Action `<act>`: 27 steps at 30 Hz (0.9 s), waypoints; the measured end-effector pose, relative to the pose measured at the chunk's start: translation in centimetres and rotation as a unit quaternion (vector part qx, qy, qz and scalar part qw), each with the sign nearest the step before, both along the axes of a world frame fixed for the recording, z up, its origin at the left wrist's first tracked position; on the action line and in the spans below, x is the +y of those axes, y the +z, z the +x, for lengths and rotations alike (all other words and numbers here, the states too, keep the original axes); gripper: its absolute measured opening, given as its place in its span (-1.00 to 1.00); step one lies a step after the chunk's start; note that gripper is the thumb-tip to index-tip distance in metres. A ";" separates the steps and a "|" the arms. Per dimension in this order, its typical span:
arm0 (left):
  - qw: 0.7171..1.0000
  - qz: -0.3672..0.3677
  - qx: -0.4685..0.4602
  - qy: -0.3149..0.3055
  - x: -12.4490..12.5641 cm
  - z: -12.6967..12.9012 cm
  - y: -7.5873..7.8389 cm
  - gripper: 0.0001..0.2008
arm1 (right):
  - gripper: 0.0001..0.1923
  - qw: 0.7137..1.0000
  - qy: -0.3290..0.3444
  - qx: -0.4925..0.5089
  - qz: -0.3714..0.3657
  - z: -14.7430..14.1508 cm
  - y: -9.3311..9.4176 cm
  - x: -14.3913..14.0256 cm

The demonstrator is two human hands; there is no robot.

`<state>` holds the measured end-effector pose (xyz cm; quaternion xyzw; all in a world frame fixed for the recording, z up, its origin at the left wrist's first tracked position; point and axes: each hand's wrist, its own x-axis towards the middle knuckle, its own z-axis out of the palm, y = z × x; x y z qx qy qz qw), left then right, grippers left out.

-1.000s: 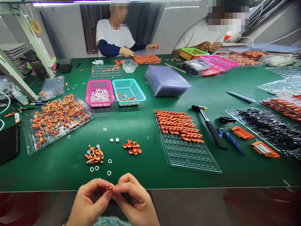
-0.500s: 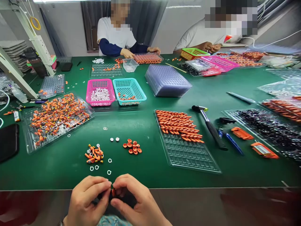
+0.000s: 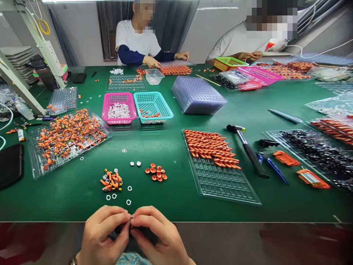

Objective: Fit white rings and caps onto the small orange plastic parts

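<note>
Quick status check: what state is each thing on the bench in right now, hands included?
Left hand: pinched on a small part, fingertips meeting the right's.
Right hand: pinched on the same small part, mostly hidden.
Clear tray: far rows filled with orange pieces, near rows bare.
Pink basket: holds white pieces.
Teal basket: a few orange pieces inside.
Hammer: lying flat, untouched.

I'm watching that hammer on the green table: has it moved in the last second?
No. The hammer lies at the same angle between the clear tray and the blue pen; only the camera view shifted slightly.
</note>
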<state>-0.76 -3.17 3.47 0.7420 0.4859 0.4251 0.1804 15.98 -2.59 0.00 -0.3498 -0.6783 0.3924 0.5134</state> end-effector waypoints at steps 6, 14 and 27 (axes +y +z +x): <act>0.999 0.044 0.027 -0.002 -0.3 -0.2 -0.2 -0.74 | -0.70 0.997 -0.003 0.054 -0.047 0.0 0.0 -0.2; 1.000 -0.013 -0.011 0.002 -0.5 -0.4 -0.3 -0.76 | -0.78 0.996 -0.009 0.067 -0.061 0.0 -0.5 -0.3; 0.978 -0.140 -0.148 -0.043 -0.3 -0.4 0.2 -0.72 | -0.70 0.995 -0.038 0.080 -0.039 0.1 -0.3 -0.5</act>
